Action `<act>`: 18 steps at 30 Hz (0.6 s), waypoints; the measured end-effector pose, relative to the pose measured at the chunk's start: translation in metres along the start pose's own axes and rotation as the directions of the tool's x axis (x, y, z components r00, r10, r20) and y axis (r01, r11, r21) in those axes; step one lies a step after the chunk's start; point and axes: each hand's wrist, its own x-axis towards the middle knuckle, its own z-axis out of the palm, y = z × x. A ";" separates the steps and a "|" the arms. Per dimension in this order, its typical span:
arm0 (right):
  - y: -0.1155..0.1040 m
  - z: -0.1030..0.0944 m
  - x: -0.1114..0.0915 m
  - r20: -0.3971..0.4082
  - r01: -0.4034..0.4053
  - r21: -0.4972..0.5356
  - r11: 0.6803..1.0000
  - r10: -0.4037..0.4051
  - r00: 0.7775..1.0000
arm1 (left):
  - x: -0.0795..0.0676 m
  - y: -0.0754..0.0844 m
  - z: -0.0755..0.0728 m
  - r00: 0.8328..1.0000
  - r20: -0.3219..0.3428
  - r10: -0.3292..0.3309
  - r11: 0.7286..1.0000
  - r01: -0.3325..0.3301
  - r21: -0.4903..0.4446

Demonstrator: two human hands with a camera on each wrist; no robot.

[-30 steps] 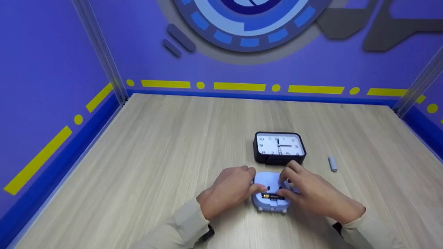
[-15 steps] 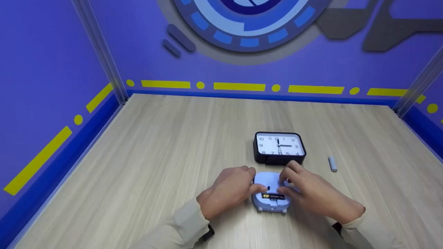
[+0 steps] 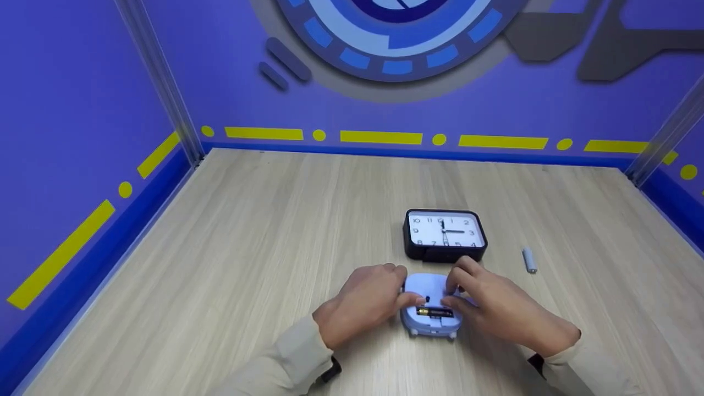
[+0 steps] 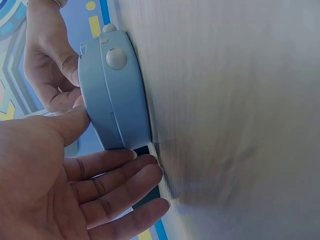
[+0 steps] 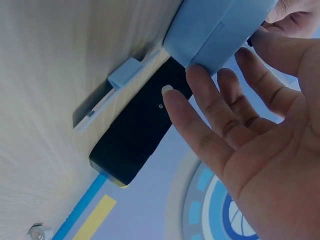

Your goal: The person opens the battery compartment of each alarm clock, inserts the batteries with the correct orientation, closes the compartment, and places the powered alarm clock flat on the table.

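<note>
Left sleeve: beige fabric cuff (image 3: 302, 346) around the wrist on the pale wood-grain tabletop's (image 3: 275, 220) near side.
Left hand (image 3: 360, 302): thumb on the upward face, other fingers loosely bent along the left side; it steadies the case between them.
Light-blue case: rounded plastic case (image 3: 423, 283) with small white knobs on its near edge, lying on the tabletop between both hands' fingers, within touch of each.
Battery slot: black cylindrical battery (image 3: 435, 312) with a gold end, lying crosswise in the case, between the thumbs and slightly nearer the viewer.
Black clock: rectangular clock (image 3: 444, 234) with a white dial, just beyond the case.
Loose piece: light-blue plastic piece (image 5: 125, 72) on the tabletop, near the case's right side.
Right hand (image 3: 492, 302): thumb on the upward face, fingers curved apart around the right side, one fingertip touching it.
Far right: grey cylindrical battery (image 3: 529, 260), apart from the fingers.
</note>
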 end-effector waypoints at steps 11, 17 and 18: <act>-0.005 -0.001 0.003 0.083 -0.223 0.108 0.969 0.215 0.973 | -0.001 0.000 0.000 0.999 -0.036 0.002 1.000 -0.002 0.001; -0.007 0.003 0.002 0.065 -0.256 0.153 0.955 0.248 0.967 | -0.002 0.000 0.000 0.999 -0.050 0.015 1.000 -0.013 0.029; -0.007 0.003 0.002 0.060 -0.256 0.155 0.954 0.250 0.966 | -0.002 0.000 0.000 0.999 -0.045 0.014 1.000 -0.013 0.028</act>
